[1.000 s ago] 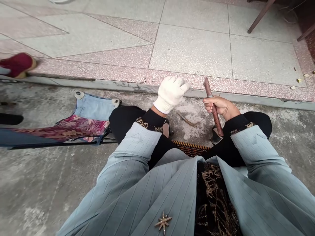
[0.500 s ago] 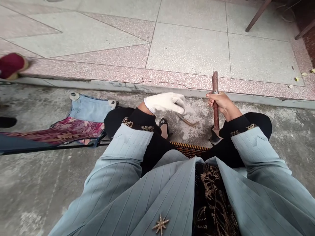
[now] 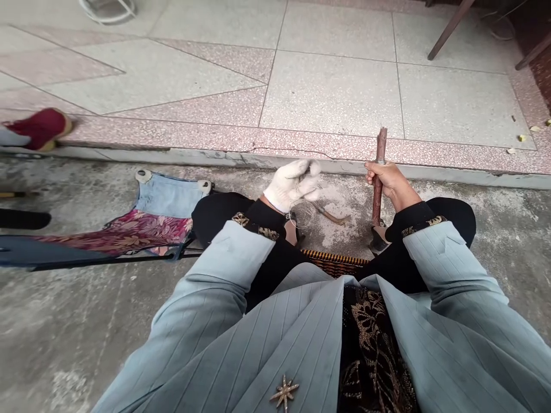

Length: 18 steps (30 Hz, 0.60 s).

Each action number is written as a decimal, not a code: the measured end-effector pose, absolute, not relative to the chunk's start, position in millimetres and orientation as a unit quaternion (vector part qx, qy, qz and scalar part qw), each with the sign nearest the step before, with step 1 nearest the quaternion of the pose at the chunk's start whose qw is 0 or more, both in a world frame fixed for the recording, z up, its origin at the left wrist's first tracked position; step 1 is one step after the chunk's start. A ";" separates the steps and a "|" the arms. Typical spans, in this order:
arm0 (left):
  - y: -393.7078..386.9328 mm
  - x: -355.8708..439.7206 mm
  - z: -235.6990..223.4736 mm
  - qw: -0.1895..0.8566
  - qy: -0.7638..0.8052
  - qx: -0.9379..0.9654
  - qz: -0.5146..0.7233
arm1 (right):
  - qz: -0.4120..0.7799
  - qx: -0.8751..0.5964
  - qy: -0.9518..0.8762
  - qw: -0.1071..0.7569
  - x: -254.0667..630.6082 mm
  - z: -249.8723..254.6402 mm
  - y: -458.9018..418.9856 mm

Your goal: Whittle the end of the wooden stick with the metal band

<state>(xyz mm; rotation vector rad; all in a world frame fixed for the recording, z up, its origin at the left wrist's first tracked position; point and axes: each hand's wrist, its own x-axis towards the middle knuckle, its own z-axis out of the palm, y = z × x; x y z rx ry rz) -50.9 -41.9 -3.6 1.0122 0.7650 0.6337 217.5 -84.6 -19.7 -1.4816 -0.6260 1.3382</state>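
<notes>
My right hand (image 3: 390, 179) is bare and closed around a short reddish-brown stick (image 3: 377, 198), held upright, its broken end pointing away from me. Turns of thin wire are wound on the stick beside my thumb. To the left, my left hand (image 3: 293, 182) wears a white knitted glove, palm turned up and fingers curled over thin wire (image 3: 303, 214). Fine loops of that wire hang below the glove. Under the loops, a thin bent brown twig (image 3: 332, 217) lies on the concrete between my shoes.
A low step edge (image 3: 224, 158) runs across in front, with a tiled floor beyond. At left stands a folding seat of denim and floral cloth (image 3: 146, 226), and another person's red shoe (image 3: 41, 127). A woven seat edge (image 3: 336, 261) shows beneath me. Chair legs (image 3: 450, 28) stand far right.
My left hand has turned from back-up to palm-up, and the wire loops now show below it. My right hand still grips the stick. The view has shifted slightly left.
</notes>
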 end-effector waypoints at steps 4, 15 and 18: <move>-61.5 -34.6 3.8 0.735 0.369 0.382 0.421 | 0.523 -0.629 -0.304 0.488 213.7 -19.1 -86.2; -79.1 -24.3 38.6 0.724 0.344 0.258 0.539 | 0.435 -0.573 -0.374 0.585 214.5 3.7 -79.9; -75.8 -23.9 43.7 0.735 0.303 0.233 0.561 | 0.470 -0.542 -0.390 0.578 213.3 18.3 -79.9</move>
